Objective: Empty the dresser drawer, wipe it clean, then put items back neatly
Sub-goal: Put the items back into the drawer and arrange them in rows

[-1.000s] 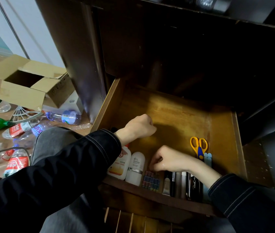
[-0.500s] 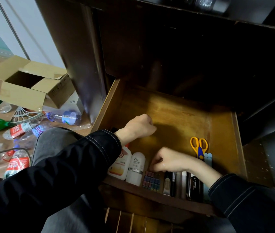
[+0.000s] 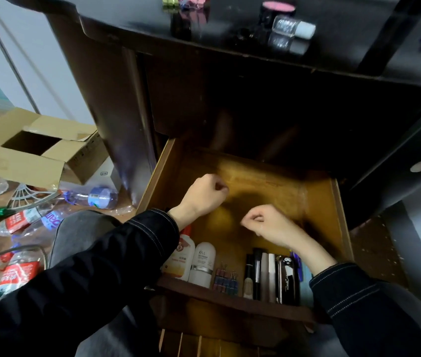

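Right hand (image 3: 268, 225) now off drawer (image 3: 276, 181) clips (image 3: 226, 279)

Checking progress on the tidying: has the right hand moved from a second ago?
Yes. The right hand has drawn away from the clips at the drawer front, toward its back.

amber-brown drawer (image 3: 317, 202); white bottle (image 3: 203, 264); black sleeves (image 3: 116, 258) white-stitched.

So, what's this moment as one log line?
left hand: fist, nothing seen | right hand: curled, nothing seen | drawer: open, bottles, binder clips, brushes along front
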The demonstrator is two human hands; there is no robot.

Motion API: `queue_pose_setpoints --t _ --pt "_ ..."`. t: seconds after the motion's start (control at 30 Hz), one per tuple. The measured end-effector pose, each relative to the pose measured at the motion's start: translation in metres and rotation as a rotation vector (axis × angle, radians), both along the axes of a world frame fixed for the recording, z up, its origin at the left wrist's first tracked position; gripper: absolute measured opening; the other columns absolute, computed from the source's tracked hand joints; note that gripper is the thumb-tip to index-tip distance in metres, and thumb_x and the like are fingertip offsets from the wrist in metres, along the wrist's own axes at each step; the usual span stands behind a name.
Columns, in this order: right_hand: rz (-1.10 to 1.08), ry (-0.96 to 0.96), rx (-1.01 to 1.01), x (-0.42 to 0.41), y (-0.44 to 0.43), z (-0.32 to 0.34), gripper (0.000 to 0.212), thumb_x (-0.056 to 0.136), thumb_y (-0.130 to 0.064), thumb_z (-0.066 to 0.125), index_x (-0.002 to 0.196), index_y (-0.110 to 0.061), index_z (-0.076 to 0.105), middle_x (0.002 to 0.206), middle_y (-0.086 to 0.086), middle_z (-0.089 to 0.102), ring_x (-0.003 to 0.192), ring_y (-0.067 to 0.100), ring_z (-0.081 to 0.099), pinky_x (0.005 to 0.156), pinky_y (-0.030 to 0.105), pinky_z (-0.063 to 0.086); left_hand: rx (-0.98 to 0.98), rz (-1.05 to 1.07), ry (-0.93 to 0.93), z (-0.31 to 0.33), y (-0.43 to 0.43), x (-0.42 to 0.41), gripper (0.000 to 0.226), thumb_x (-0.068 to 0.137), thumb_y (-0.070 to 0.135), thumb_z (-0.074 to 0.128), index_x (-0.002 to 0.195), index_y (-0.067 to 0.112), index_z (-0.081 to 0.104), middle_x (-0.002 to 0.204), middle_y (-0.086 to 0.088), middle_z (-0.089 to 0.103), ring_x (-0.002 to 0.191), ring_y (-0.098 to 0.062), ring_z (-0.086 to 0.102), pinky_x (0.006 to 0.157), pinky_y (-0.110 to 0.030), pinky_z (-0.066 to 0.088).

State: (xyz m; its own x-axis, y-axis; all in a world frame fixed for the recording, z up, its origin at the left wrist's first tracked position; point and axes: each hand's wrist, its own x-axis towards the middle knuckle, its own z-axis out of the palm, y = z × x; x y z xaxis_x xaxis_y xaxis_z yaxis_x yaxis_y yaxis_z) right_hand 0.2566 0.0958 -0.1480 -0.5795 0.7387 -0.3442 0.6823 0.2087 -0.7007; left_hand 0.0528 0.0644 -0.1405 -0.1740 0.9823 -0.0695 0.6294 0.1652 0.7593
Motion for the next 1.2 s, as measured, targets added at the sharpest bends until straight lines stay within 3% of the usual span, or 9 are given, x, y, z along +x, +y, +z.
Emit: queue_pose_setpoints --t 0.13,0.33,0.5,0.6,0.67,0.73,0.83,0.97,1.2 --pt "-0.124 0.148 0.264 0.006 -0.013 0.043 0.013 0.097 -0.036 0.062 0.088 -0.040 0.069 0.080 -0.025 0.067 0.084 -0.003 0.064 0.074 0.024 0.052 0.224 0.043 -0.019 0.022 -0.013 0.001 0.012 0.095 0.019 0.056 0.096 0.017 0.068 0.087 0.005 0.069 0.067 -0.007 0.061 0.057 -0.021 0.046" --pt "-0.105 0.338 0.716 0.000 -0.034 0.139 0.010 0.097 -0.029 0.064 0.089 -0.033 0.067 0.079 -0.023 0.062 0.080 0.000 0.061 0.065 0.009 0.042 0.502 0.079 -0.262 0.071 -0.041 -0.004 0.013 0.099 0.022 0.055 0.094 0.027 0.066 0.079 0.005 0.069 0.068 -0.012 0.066 0.062 -0.031 0.054" --pt "-0.131 0.522 0.929 -0.035 -0.029 0.217 0.012 0.095 -0.024 0.065 0.089 -0.034 0.067 0.087 -0.021 0.065 0.082 0.003 0.063 0.065 0.012 0.045 0.802 0.079 -0.140 0.150 -0.052 -0.024 0.013 0.094 0.024 0.057 0.097 0.034 0.064 0.088 0.011 0.069 0.083 -0.012 0.068 0.071 -0.031 0.055" --pt "-0.144 0.421 1.060 -0.067 -0.013 0.249 0.006 0.090 -0.027 0.066 0.088 -0.032 0.065 0.085 -0.020 0.063 0.083 0.003 0.061 0.066 0.020 0.048 0.995 0.191 0.054 0.197 -0.048 -0.047 0.013 0.089 0.024 0.059 0.095 0.035 0.062 0.087 0.015 0.063 0.086 -0.010 0.062 0.072 -0.018 0.048" --pt "-0.146 0.347 0.989 -0.090 0.001 0.260 0.003 0.088 -0.032 0.064 0.091 -0.033 0.064 0.086 -0.018 0.063 0.083 0.003 0.061 0.069 0.024 0.049 1.071 0.280 0.194 0.223 -0.037 -0.066 0.014 0.086 0.023 0.061 0.093 0.034 0.061 0.088 0.020 0.059 0.089 -0.007 0.056 0.074 -0.012 0.042" --pt "-0.153 0.295 0.854 -0.109 0.016 0.267 0.009 0.088 -0.034 0.062 0.097 -0.035 0.064 0.085 -0.016 0.062 0.083 0.002 0.059 0.066 0.022 0.045 1.018 0.330 0.246 0.243 -0.018 -0.085 0.016 0.085 0.018 0.066 0.094 0.030 0.062 0.090 0.018 0.058 0.091 -0.008 0.054 0.079 -0.016 0.044" --pt "-0.131 0.235 0.816 -0.131 0.035 0.272 0.023 0.089 -0.033 0.060 0.113 -0.034 0.061 0.086 -0.016 0.057 0.082 0.004 0.057 0.061 0.023 0.037 0.628 0.344 0.200 0.262 0.021 -0.109 0.024 0.090 0.025 0.066 0.113 0.022 0.060 0.107 0.004 0.058 0.101 -0.022 0.060 0.086 -0.037 0.050" --pt "-0.123 0.136 0.865 -0.151 0.047 0.270 0.034 0.092 -0.040 0.057 0.125 -0.031 0.056 0.099 -0.015 0.052 0.098 0.015 0.061 0.073 0.031 0.039 0.315 0.367 0.311 0.272 0.061 -0.134 0.043 0.095 0.038 0.056 0.133 0.019 0.048 0.126 -0.005 0.057 0.109 -0.025 0.062 0.087 -0.036 0.048" --pt "-0.111 0.080 0.938 -0.170 0.070 0.271 0.031 0.095 -0.042 0.052 0.120 -0.023 0.051 0.114 -0.003 0.057 0.098 0.025 0.063 0.077 0.037 0.048 0.325 0.361 0.326 0.270 0.089 -0.148 0.011 0.092 0.031 0.060 0.100 0.027 0.067 0.101 0.007 0.071 0.090 -0.014 0.066 0.079 -0.032 0.054"
